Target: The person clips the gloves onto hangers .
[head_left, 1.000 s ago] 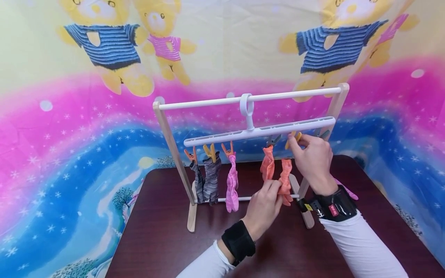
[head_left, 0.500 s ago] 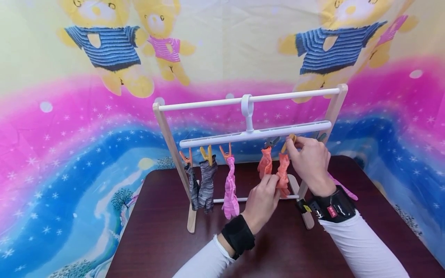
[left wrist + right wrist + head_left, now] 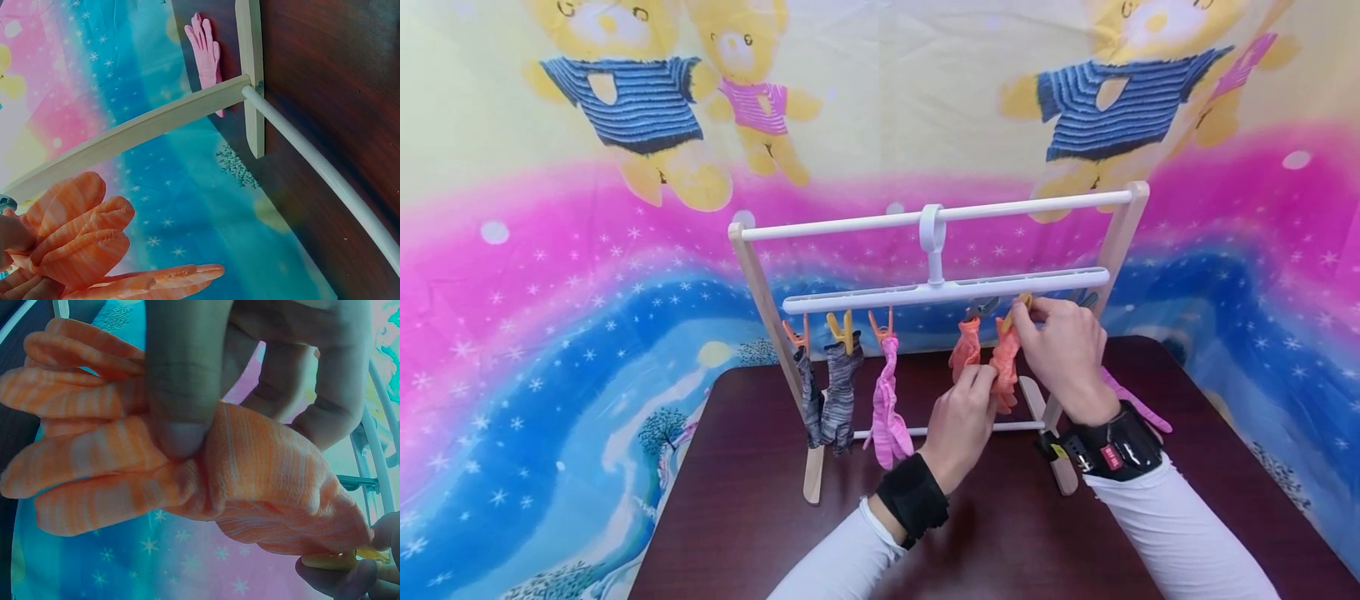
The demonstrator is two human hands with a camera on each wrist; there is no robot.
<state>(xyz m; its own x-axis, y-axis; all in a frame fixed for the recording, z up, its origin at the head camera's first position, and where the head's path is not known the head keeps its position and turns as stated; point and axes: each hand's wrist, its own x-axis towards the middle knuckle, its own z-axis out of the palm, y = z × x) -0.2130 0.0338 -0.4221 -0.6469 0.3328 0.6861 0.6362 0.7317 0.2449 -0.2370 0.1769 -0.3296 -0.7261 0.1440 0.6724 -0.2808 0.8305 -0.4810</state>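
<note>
My left hand (image 3: 958, 425) pinches an orange striped glove (image 3: 1006, 358), which hangs below the right half of a white hanger (image 3: 865, 299). Thumb and fingers of my right hand (image 3: 1063, 354) grip a yellow clothespin (image 3: 1025, 300) at the upper end of this glove. In the right wrist view, a thumb presses the middle of the orange glove (image 3: 269, 462), its fingers spread to the left; the yellow clothespin (image 3: 331, 561) meets its cuff. The left wrist view shows orange fingers (image 3: 87, 250) bunched beside fingertips. Another orange glove (image 3: 966, 346) hangs from a grey clothespin (image 3: 983, 308).
Two grey gloves (image 3: 841, 392) and a pink glove (image 3: 889, 408) hang at the hanger's left half. A wooden rack (image 3: 767, 325) with a white top rod (image 3: 835, 225) carries the hanger. On the table (image 3: 737, 517) lies another pink glove (image 3: 205, 53), right of the rack.
The orange glove in my left hand has risen to the yellow clothespin, which now overlaps its cuff. The clothespin and my right hand moved slightly left and down. The hanger shifted left and tilts less.
</note>
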